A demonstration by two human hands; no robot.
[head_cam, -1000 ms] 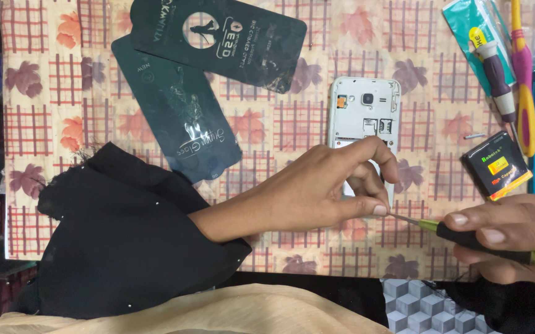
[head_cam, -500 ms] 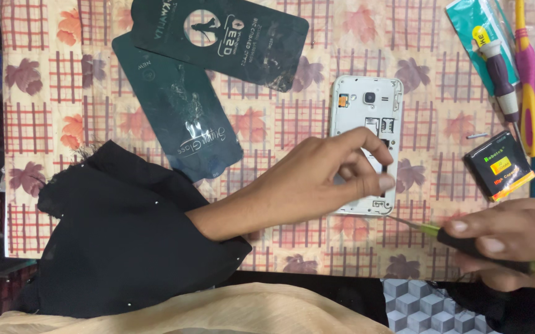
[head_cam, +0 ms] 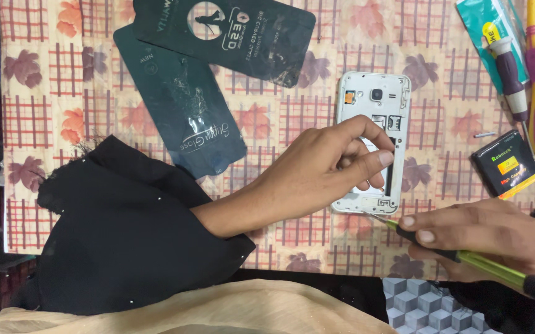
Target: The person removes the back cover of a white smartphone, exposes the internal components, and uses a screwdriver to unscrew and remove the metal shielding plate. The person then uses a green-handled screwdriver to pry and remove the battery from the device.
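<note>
A white phone (head_cam: 374, 93) with its back cover off lies face down on the patterned tablecloth (head_cam: 57, 93); its battery bay is empty. My left hand (head_cam: 317, 176), reaching out of a black sleeve (head_cam: 125, 235), grips the phone with curled fingers in the bay and the thumb across them. My right hand (head_cam: 484, 238) holds a green-and-black screwdriver (head_cam: 490, 263) at the lower right. The screwdriver's tip touches the phone's bottom edge.
A black and yellow battery (head_cam: 505, 170) lies right of the phone, with a small metal pin (head_cam: 484, 134) near it. Two dark flat packets (head_cam: 181, 111) (head_cam: 249, 34) lie at the top left. Hand tools (head_cam: 515, 74) line the right edge. A cube-patterned box (head_cam: 416, 303) sits at the bottom.
My left thumb and fingers have slid up along the phone into the battery bay. My right hand with the screwdriver has shifted slightly left, tip still at the phone's bottom edge.
</note>
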